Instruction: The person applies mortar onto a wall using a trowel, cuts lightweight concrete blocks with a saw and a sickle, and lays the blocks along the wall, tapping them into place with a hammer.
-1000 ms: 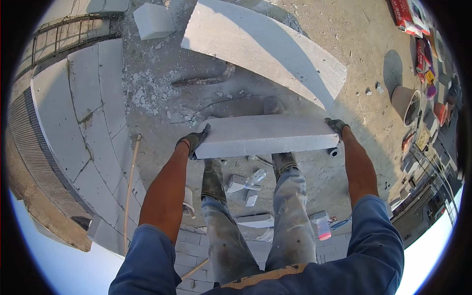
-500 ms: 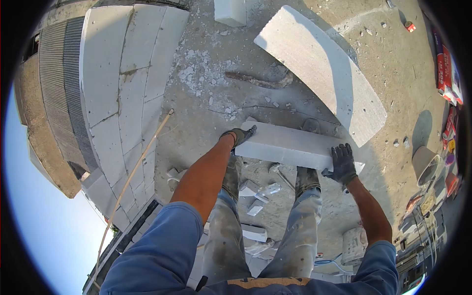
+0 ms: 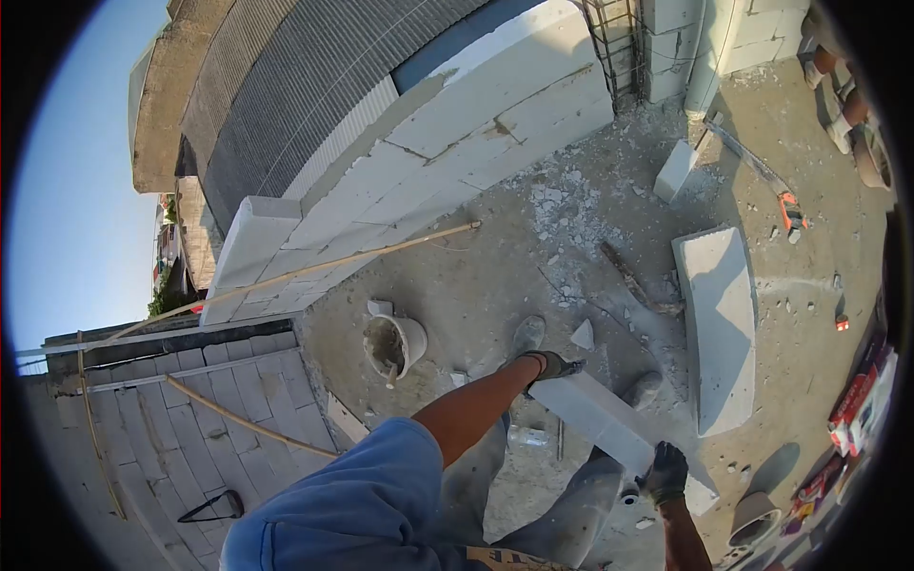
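Observation:
A long white concrete block (image 3: 595, 419) is held between my two gloved hands, in front of my legs and above the floor. My left hand (image 3: 552, 366) grips its upper left end, with the thumb side along the edge. At the lower right end, my right hand (image 3: 666, 473) is closed around the block in a dark glove. A larger white block (image 3: 719, 328) lies flat on the floor to the right.
On the left stands a white block wall (image 3: 457, 133), with a long wooden stick (image 3: 333, 259) leaning by it. A bucket (image 3: 413, 347) sits near my left arm. A handsaw (image 3: 757, 167), a small block (image 3: 675, 171) and white rubble (image 3: 571, 214) lie farther off.
My view has swung left toward the wall, bringing the bucket and saw into sight. Both hands keep hold of the block, which now slants down to the right in view.

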Action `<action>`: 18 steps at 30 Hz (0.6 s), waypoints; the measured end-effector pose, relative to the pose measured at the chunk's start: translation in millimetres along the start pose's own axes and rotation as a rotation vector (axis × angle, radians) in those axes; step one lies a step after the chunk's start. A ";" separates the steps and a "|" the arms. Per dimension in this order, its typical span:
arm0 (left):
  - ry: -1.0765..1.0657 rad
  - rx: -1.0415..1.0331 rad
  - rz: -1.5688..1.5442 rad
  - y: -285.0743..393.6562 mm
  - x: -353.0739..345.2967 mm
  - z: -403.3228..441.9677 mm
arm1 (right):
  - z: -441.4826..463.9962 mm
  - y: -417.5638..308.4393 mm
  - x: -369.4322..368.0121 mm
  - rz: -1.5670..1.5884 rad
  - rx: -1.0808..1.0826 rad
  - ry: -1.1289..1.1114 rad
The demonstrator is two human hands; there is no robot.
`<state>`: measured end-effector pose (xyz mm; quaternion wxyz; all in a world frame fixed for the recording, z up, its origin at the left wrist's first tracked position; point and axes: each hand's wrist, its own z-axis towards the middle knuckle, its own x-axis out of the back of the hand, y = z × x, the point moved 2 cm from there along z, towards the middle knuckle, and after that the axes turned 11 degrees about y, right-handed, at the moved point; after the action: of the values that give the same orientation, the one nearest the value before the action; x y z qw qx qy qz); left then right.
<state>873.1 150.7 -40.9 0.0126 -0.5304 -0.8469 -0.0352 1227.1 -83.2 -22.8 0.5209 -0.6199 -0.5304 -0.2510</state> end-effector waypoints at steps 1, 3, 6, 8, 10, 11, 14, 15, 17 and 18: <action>-0.054 0.040 -0.086 -12.5 7.1 -30.4 | 5.7 -25.3 53.1 0.073 0.030 0.039; 0.073 -0.054 -0.062 -30.5 32.9 -114.6 | 9.6 -64.2 134.5 0.086 0.162 0.084; 0.301 -0.171 -0.045 -59.3 71.4 -241.8 | 32.2 -136.6 253.7 -0.053 0.328 0.029; 0.492 -0.206 -0.242 -95.4 95.1 -304.5 | 53.1 -199.2 324.9 -0.142 0.507 0.129; 0.614 -0.346 -0.462 -156.4 104.0 -301.0 | 90.6 -245.5 370.7 -0.207 0.615 0.117; 0.670 -0.436 -0.500 -188.8 106.3 -279.1 | 105.8 -273.8 389.4 -0.209 0.669 0.103; 0.645 -0.560 -0.525 -265.5 154.7 -300.4 | 170.3 -376.1 452.1 -0.248 0.724 -0.012; 0.545 -0.549 -0.535 -286.4 183.9 -344.9 | 193.2 -420.1 473.1 -0.288 0.675 -0.073; 0.444 -0.632 -0.772 -331.2 233.3 -378.5 | 239.2 -492.0 502.7 -0.405 0.583 -0.177; 0.358 -0.653 -1.078 -355.5 246.5 -375.9 | 260.0 -517.0 515.5 -0.424 0.598 -0.179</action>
<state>439.6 189.9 331.9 -0.0277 0.0058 -0.9246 -0.3799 849.6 303.7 532.5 0.5669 -0.3362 -0.7404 -0.1320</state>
